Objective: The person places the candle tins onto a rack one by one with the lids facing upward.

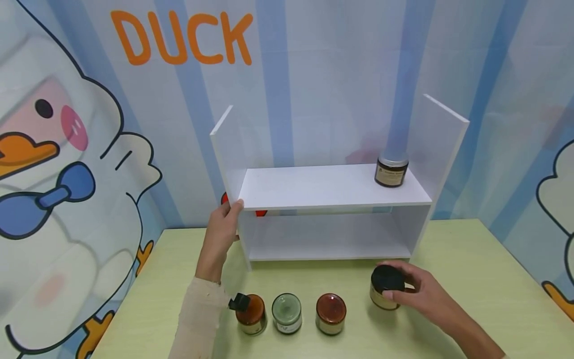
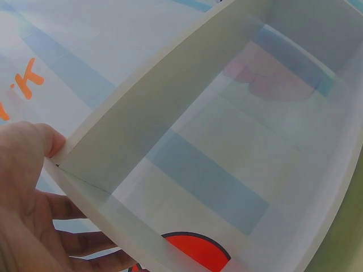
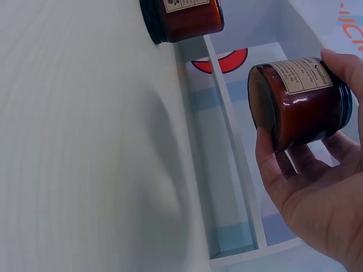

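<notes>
- Left hand (image 1: 222,227): gripping front left corner of white shelf (image 1: 332,187), thumb on front edge, fingers behind side panel.
- Right hand (image 1: 419,293): fingers curled round black-lidded jar (image 1: 385,286), lifted just clear of table (image 1: 471,279), before shelf's right end.
- Three jars (image 1: 287,313) in row on table, before shelf.
- Silver-lidded jar (image 1: 391,169) standing on shelf's upper board, right end.

A black-lidded amber jar (image 1: 386,287) stands upright on the table, just before the white shelf (image 1: 332,192).
</notes>
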The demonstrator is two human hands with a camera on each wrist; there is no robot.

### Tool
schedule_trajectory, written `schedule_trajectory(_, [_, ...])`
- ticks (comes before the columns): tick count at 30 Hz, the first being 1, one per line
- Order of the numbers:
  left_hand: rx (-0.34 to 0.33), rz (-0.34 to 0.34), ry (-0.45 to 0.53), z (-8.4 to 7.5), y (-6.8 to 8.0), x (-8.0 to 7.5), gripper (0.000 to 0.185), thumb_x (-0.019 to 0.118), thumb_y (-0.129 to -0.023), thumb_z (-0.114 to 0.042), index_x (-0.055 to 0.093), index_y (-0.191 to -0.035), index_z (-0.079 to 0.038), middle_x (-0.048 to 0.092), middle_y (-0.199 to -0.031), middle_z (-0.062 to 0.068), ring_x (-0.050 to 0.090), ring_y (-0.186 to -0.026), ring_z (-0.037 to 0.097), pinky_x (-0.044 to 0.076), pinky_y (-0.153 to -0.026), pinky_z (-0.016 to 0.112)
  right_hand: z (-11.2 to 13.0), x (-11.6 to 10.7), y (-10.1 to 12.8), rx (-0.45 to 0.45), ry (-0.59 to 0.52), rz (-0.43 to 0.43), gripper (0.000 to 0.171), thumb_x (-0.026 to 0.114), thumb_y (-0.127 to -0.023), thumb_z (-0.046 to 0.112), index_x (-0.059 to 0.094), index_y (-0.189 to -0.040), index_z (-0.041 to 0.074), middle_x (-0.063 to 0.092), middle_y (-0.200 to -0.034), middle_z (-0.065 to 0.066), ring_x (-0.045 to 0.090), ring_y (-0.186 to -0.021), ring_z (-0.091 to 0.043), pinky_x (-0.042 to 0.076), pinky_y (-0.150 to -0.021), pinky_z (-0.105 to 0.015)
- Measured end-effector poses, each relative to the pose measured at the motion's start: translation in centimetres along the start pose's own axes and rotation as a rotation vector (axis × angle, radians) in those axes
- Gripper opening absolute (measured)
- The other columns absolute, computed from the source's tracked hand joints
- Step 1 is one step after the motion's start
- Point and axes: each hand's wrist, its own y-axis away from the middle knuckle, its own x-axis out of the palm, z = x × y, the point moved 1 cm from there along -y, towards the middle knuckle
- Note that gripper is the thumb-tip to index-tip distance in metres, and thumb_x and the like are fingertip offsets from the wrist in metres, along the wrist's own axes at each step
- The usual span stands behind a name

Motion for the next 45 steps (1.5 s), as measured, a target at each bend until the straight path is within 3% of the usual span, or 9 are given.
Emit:
schedule_trajectory(9, [-0.012,-0.008,-0.014,-0.1,0.0,0.1,0.068,0.046,-0.102,-0.057,0.043,-0.154,-0.014,0.043,-0.156,0.01,0.043,-0.139,0.035,0.05,-0.098,0.06,0.5,0.1,-0.4,-0.06,0.021,-0.028,0.048,0.072,-0.094,0.009,0.056,-0.139,0.006,0.062,-0.128,-0.009,0.064,-0.108,-0.013,0.056,-0.081,-0.03])
schedule_trajectory(16, [-0.005,-0.008,-0.017,0.0,0.1,0.0,0.067,0.045,-0.102,-0.056,0.044,-0.154,-0.014,0.043,-0.155,0.01,0.045,-0.138,0.034,0.05,-0.098,0.058,1.2,0.1,-0.6,-0.007,-0.037,-0.043,0.048,0.074,-0.093,0.009,0.053,-0.135,0.002,0.062,-0.12,-0.011,0.066,-0.104,-0.016,0.058,-0.079,-0.032])
schedule_trajectory(38, [-0.01,-0.006,-0.008,0.0,0.2,0.0,0.068,0.046,-0.102,-0.057,0.044,-0.154,-0.013,0.043,-0.156,0.01,0.044,-0.138,0.032,0.05,-0.099,0.058,2.9,-0.3,-1.4,-0.11,-0.064,-0.047,0.044,0.065,-0.096,0.001,0.052,-0.138,0.0,0.065,-0.117,0.002,0.067,-0.101,-0.015,0.056,-0.079,-0.029])
schedule_trajectory(45, [-0.024,-0.007,-0.009,-0.2,0.2,0.0,0.069,0.046,-0.102,-0.057,0.042,-0.155,-0.013,0.042,-0.157,0.009,0.042,-0.14,0.033,0.049,-0.099,0.059,3.4,-0.8,-1.7,-0.095,-0.043,-0.053,0.043,0.064,-0.098,0.005,0.052,-0.139,0.002,0.064,-0.119,0.002,0.066,-0.104,-0.013,0.056,-0.08,-0.03])
